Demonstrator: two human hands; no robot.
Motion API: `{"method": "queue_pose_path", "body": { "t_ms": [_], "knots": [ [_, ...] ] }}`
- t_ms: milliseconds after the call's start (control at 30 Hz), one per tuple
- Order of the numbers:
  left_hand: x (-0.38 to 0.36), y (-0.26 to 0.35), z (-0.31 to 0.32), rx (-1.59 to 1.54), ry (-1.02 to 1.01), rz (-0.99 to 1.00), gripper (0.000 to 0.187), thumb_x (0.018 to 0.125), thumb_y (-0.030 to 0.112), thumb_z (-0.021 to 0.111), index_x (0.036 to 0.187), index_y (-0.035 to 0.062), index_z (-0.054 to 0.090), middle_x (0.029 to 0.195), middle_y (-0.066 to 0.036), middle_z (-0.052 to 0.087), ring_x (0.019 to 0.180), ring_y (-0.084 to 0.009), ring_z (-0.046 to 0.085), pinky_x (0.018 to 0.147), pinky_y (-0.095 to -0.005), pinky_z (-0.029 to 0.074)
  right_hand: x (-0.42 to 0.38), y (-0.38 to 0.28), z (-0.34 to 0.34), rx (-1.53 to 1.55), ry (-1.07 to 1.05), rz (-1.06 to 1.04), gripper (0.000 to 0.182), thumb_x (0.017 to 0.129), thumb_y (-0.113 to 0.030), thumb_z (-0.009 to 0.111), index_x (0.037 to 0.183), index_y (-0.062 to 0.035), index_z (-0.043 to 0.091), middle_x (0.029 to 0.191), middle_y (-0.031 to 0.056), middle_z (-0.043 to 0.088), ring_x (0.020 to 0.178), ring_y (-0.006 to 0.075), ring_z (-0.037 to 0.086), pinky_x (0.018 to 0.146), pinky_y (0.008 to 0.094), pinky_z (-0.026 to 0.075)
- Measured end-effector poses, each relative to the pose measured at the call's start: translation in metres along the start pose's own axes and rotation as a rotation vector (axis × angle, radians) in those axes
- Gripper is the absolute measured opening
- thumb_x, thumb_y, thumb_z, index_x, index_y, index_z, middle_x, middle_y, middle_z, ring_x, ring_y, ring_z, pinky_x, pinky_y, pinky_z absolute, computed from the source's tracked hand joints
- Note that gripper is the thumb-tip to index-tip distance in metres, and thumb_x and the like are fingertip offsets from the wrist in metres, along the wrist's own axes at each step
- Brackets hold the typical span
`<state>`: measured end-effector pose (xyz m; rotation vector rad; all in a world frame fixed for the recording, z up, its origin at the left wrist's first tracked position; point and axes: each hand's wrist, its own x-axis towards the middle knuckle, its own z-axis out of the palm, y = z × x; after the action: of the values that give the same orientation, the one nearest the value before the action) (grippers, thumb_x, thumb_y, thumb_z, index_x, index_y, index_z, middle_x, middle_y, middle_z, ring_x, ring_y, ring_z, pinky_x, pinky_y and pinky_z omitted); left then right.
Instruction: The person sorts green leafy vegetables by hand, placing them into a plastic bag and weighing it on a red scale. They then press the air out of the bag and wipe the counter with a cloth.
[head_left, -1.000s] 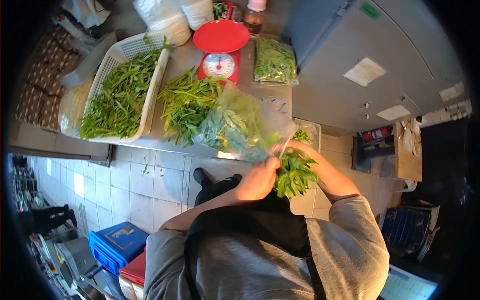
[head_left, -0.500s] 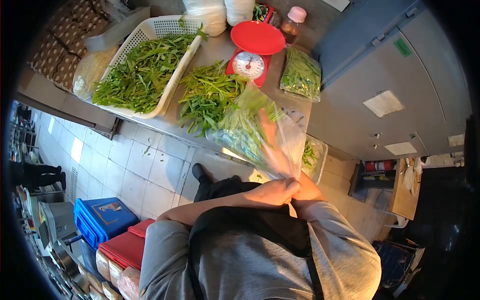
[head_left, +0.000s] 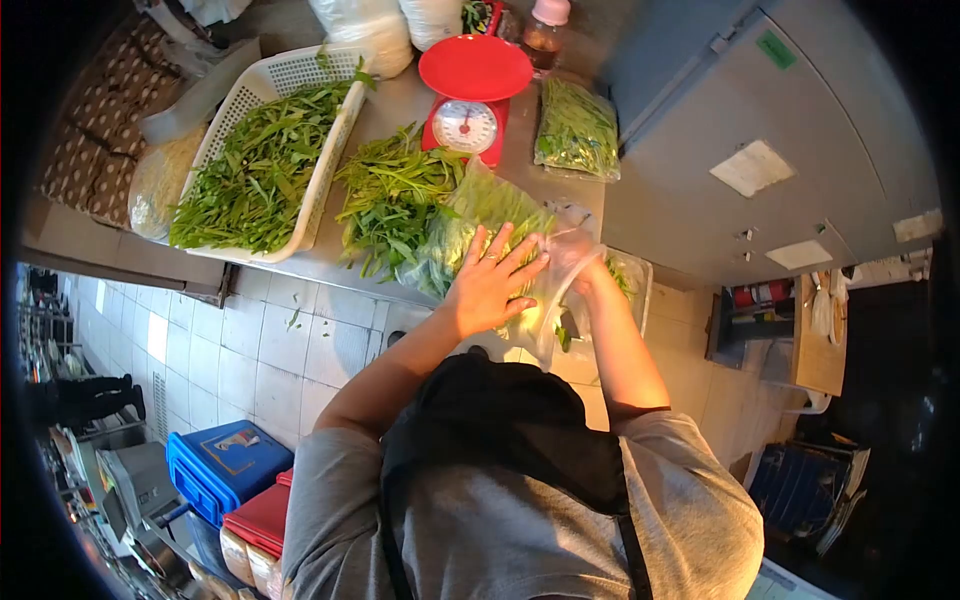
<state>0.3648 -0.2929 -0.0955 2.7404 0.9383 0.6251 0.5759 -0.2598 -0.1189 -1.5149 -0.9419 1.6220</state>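
Observation:
A clear plastic bag of leafy greens [head_left: 470,215] lies at the front edge of the metal table. My left hand [head_left: 492,285] rests flat on the bag with its fingers spread, a ring on one finger. On the right, my right hand [head_left: 588,268] is at the bag's mouth, closed on the loose plastic, which partly covers its fingers. A loose pile of greens [head_left: 390,195] touches the bag's left side. Behind the bag stands a red dial scale [head_left: 466,125] with its round pan bare.
A white basket [head_left: 325,190] heaped with greens stands on the left. A filled bag of greens [head_left: 578,130] lies at the back right, near a pink-capped bottle [head_left: 545,35]. Grey cabinets [head_left: 760,110] border the right side. A blue bin [head_left: 225,465] sits behind on the floor.
My right hand has come out of the bag to its mouth. My left hand has let go of the bag's mouth and moved forward and left, flat onto the bag.

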Motion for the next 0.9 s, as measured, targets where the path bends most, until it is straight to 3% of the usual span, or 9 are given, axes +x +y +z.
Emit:
{"method": "queue_pose_path", "body": {
  "t_ms": [100,133,233,367,467,567,600,700,900],
  "knots": [
    [-0.002,-0.003,0.017,0.070,-0.028,-0.008,0.066,0.079,0.049,0.059,0.138,0.0259,0.040,0.146,-0.004,0.032,0.136,-0.0375,0.020,0.108,-0.0602,0.012,-0.057,-0.017,-0.007,0.151,0.144,-0.120,0.029,0.088,-0.002,0.053,0.117,0.0014,0.055,0.104,0.0122,0.063,0.093,0.0183,0.060,0.080,0.0295,0.049],
    [0.000,-0.002,0.017,0.085,-0.036,-0.021,0.066,0.079,0.049,0.059,0.138,0.0258,0.041,0.146,-0.004,0.032,0.136,-0.0376,0.020,0.108,-0.0602,0.011,-0.071,-0.014,-0.010,0.238,0.211,-0.194,0.023,0.089,0.000,0.052,0.111,0.0028,0.058,0.095,0.0111,0.065,0.081,0.0169,0.061,0.077,0.0288,0.051],
    [0.004,0.001,0.012,0.077,-0.047,-0.034,0.064,0.080,0.049,0.058,0.138,0.0254,0.041,0.146,-0.003,0.032,0.136,-0.0377,0.020,0.108,-0.0602,0.009,-0.106,0.006,-0.034,0.100,0.393,-0.288,0.017,0.091,-0.003,0.051,0.103,0.0030,0.062,0.090,0.0079,0.066,0.076,0.0174,0.062,0.075,0.0281,0.050],
    [0.006,0.001,0.008,0.029,-0.041,-0.027,0.063,0.082,0.049,0.056,0.138,0.0242,0.041,0.147,-0.005,0.031,0.136,-0.0391,0.020,0.108,-0.0607,0.009,-0.135,0.025,-0.002,-0.630,0.274,-0.233,0.018,0.080,-0.015,0.065,0.091,-0.0007,0.066,0.080,0.0120,0.067,0.074,0.0204,0.064,0.068,0.0313,0.050],
    [0.007,-0.002,0.001,-0.019,-0.038,-0.019,0.062,0.084,0.050,0.054,0.138,0.0226,0.040,0.147,-0.008,0.031,0.135,-0.0407,0.021,0.107,-0.0612,0.009,-0.115,0.023,0.032,-1.313,0.226,-0.227,0.022,0.070,-0.020,0.066,0.084,-0.0035,0.065,0.078,0.0167,0.065,0.076,0.0280,0.065,0.066,0.0361,0.050],
    [0.008,-0.005,-0.004,-0.063,-0.044,-0.011,0.064,0.085,0.051,0.052,0.139,0.0210,0.038,0.146,-0.011,0.031,0.134,-0.0425,0.022,0.107,-0.0615,0.010,-0.077,0.008,0.043,-1.294,0.293,-0.119,0.018,0.067,-0.020,0.061,0.074,-0.0035,0.063,0.074,0.0184,0.064,0.077,0.0354,0.063,0.066,0.0416,0.050],
    [0.007,-0.006,-0.006,-0.082,-0.032,-0.007,0.064,0.085,0.052,0.051,0.140,0.0208,0.038,0.145,-0.012,0.032,0.133,-0.0428,0.023,0.107,-0.0616,0.010,-0.080,-0.022,0.048,-1.276,0.142,0.043,0.030,0.079,-0.029,0.059,0.093,-0.0032,0.063,0.090,0.0179,0.065,0.092,0.0304,0.062,0.078,0.0417,0.048],
    [0.009,-0.006,-0.019,-0.153,-0.031,-0.007,0.067,0.085,0.052,0.052,0.141,0.0197,0.034,0.145,-0.014,0.031,0.134,-0.0434,0.021,0.107,-0.0612,0.010,-0.037,0.038,0.024,0.543,0.077,-0.113,0.049,0.090,-0.043,0.050,0.118,-0.0026,0.052,0.117,0.0157,0.056,0.112,0.0250,0.053,0.092,0.0397,0.042],
    [0.011,-0.013,-0.028,-0.147,-0.090,0.169,0.068,0.083,0.047,0.057,0.141,0.0183,0.035,0.147,-0.013,0.028,0.136,-0.0393,0.020,0.110,-0.0576,0.009,-0.011,0.085,0.052,0.579,0.108,-0.436,0.058,0.093,-0.049,0.043,0.129,-0.0037,0.039,0.130,0.0127,0.044,0.121,0.0234,0.042,0.100,0.0385,0.036]
  ]
}}
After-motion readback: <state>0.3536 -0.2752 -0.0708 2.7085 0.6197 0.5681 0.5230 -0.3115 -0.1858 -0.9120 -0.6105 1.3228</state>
